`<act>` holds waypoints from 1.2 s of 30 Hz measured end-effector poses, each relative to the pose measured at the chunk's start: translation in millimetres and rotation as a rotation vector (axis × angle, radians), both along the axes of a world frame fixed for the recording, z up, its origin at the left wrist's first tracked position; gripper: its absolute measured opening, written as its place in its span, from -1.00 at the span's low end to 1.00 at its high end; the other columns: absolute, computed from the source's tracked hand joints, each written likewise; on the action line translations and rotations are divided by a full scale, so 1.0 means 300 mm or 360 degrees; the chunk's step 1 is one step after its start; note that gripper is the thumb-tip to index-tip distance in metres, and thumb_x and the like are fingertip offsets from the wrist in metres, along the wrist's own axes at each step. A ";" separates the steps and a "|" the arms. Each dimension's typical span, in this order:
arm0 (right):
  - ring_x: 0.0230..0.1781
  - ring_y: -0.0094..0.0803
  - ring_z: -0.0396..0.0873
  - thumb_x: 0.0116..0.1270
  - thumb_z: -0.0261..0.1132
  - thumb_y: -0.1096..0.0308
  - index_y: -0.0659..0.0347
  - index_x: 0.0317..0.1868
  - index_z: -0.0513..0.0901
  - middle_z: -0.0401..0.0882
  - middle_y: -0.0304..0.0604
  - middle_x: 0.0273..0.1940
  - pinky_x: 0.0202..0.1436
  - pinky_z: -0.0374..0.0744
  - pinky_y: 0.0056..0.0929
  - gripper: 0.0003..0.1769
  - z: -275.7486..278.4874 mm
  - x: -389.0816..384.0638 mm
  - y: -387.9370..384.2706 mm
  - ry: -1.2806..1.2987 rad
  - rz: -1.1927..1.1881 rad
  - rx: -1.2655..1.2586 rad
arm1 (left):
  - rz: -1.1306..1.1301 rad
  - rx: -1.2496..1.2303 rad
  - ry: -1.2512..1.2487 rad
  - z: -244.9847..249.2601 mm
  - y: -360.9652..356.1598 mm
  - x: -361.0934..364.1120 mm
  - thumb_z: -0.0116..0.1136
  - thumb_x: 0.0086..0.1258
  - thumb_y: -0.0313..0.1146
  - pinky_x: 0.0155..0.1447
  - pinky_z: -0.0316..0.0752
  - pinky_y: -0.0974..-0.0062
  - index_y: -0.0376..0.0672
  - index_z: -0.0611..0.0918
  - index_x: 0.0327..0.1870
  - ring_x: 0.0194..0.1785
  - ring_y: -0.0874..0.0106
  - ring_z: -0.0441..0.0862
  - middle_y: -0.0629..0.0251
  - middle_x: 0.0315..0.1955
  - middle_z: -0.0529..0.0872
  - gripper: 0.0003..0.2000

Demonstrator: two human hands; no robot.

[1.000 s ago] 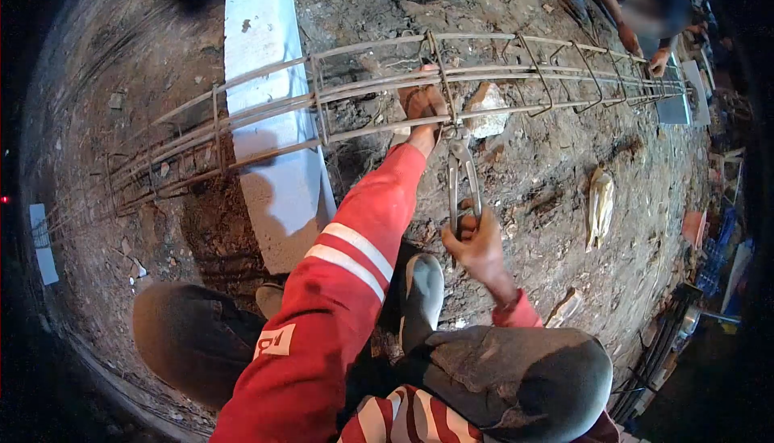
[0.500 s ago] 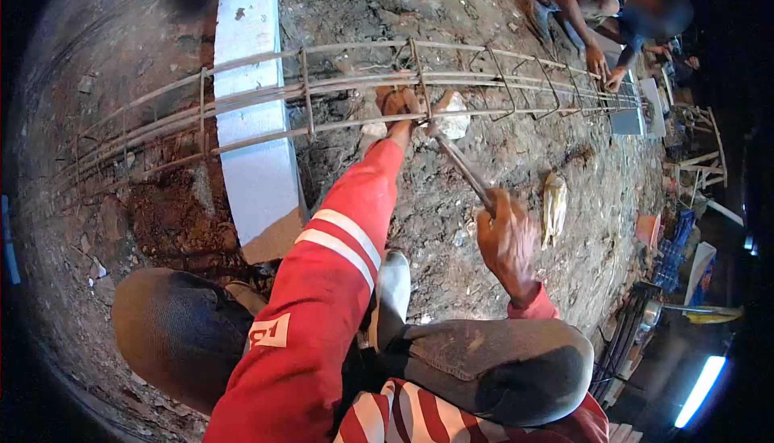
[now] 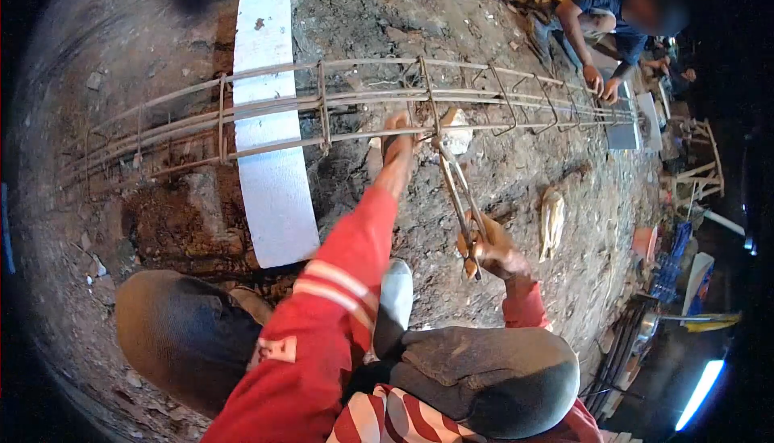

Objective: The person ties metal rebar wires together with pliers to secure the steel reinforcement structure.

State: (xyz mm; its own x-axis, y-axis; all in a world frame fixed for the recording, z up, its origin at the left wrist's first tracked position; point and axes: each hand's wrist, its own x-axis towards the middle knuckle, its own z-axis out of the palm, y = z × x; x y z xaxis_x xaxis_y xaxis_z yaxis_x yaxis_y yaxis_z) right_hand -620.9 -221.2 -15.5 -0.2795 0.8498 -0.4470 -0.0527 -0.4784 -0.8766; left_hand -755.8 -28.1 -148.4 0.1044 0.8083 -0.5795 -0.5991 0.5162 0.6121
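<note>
A long rebar cage [image 3: 355, 99] of thin bars and square stirrups runs across in front of me. My left hand [image 3: 397, 141] reaches to its near lower bar, fingers curled around the bar beside a stirrup. In my right hand [image 3: 498, 249] are long-handled pincers [image 3: 453, 193], their two handles slightly apart. The jaws meet the cage at the foot of that stirrup, just right of my left hand; any wire there is too small to make out. A pale stone [image 3: 458, 133] lies right behind the jaws.
A white board [image 3: 278, 193] lies under the cage on the left. Another person [image 3: 592, 24] crouches at the far right, both hands at the cage's end. A pale crumpled bundle [image 3: 552, 221] rests on the dirt. A lit tube lamp [image 3: 700, 393] is at lower right.
The pincers' handles have spread, and my right hand has moved lower and slightly left, its palm turned. The whole view has shifted slightly downward. My left hand stays at the bar.
</note>
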 end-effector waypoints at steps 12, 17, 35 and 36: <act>0.03 0.02 0.68 0.43 0.13 0.38 0.26 0.32 0.22 0.59 0.24 0.06 0.01 0.67 -0.13 -0.50 0.031 0.018 0.031 0.0236 -0.0105 -0.0355 | -0.0322 0.0368 0.0095 -0.133 0.020 0.040 -0.02 0.54 -0.31 -0.15 0.55 0.55 -0.07 0.45 0.07 -0.22 0.53 0.57 0.38 -0.16 0.59 -0.82; -0.10 -0.02 0.73 0.47 -0.03 0.40 0.33 0.30 0.23 0.63 0.23 0.01 -0.01 0.69 -0.18 -0.57 0.066 -0.050 -0.007 0.0001 -0.0278 -0.0187 | -0.0245 0.0564 -0.0191 -0.527 0.002 0.129 0.10 0.37 -0.54 0.24 0.35 0.52 -0.11 0.42 0.40 0.17 0.45 0.52 0.35 0.19 0.58 -0.47; -0.56 -0.43 0.51 0.12 0.54 0.23 0.26 0.36 0.26 0.50 -0.20 -0.37 -0.50 0.56 -0.43 -0.13 -0.188 -0.021 -0.049 0.0743 -0.0271 -0.0377 | -0.0596 0.0278 -0.0189 -0.329 -0.018 0.006 0.00 0.43 -0.11 0.36 0.36 0.30 -0.15 0.40 0.40 0.17 0.30 0.56 0.22 0.10 0.62 -0.45; -0.56 -0.43 0.51 0.12 0.54 0.23 0.26 0.36 0.26 0.50 -0.20 -0.37 -0.50 0.56 -0.43 -0.13 -0.156 -0.004 -0.039 0.0720 -0.0251 -0.0361 | -0.0585 0.0236 -0.0235 -0.326 -0.023 0.014 0.00 0.43 -0.08 0.36 0.37 0.29 -0.15 0.39 0.40 0.16 0.30 0.56 0.22 0.09 0.62 -0.44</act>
